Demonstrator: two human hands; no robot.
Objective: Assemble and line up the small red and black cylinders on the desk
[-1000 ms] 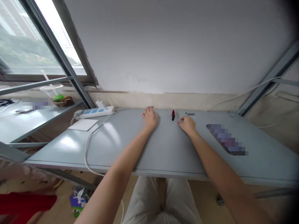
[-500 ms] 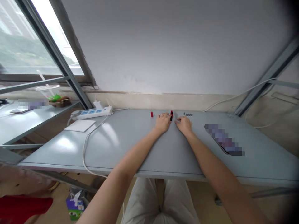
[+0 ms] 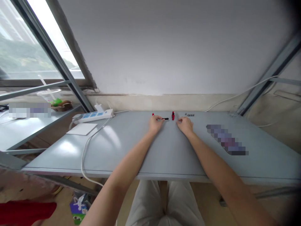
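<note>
My left hand (image 3: 155, 124) is closed in a pinch on a short black rod (image 3: 166, 119), which lies sideways just above or on the desk and points right. Partly hidden behind that hand is a small red cylinder (image 3: 153, 114). Between my hands stands a small red and black piece (image 3: 173, 116), touched by neither hand. My right hand (image 3: 185, 125) rests on the desk with bent fingers, its fingertips at a small clear, see-through item (image 3: 177, 116). Whether they grip it I cannot tell. Beyond that hand several small dark grey pieces (image 3: 190, 115) sit in a row.
A phone (image 3: 225, 141) with a blurred screen lies on the grey desk (image 3: 174, 157) at right. On the left are a white power strip (image 3: 96, 116), a flat white square (image 3: 81, 129) and a cable (image 3: 84, 150) running over the front edge. The wall closes off the back.
My left hand has moved left, away from the red and black piece, taking the black rod with it; it now partly covers the red cylinder. My right hand has stayed in place.
</note>
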